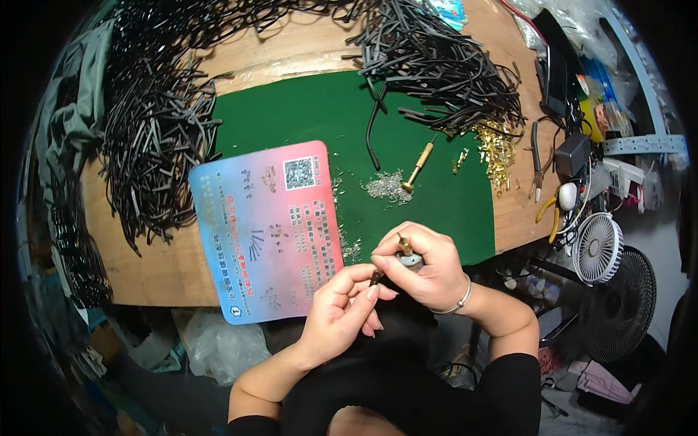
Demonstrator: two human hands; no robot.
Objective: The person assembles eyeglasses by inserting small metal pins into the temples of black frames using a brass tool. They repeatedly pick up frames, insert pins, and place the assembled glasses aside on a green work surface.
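Held close over the lap, just off the wooden surface (pixel 160 269), the left hand (pixel 342 312) pinches a small dark strip piece (pixel 376 277) while the right hand (pixel 429 272) grasps a brass-tipped tool (pixel 404 247) against it, steadying both for fine work.

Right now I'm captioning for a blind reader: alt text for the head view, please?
Two bare hands meet at a workbench edge: the right hand grips a brass-tipped tool against a small dark piece pinched by the left hand. Behind lie a green mat, a pink-blue card and black strip piles.
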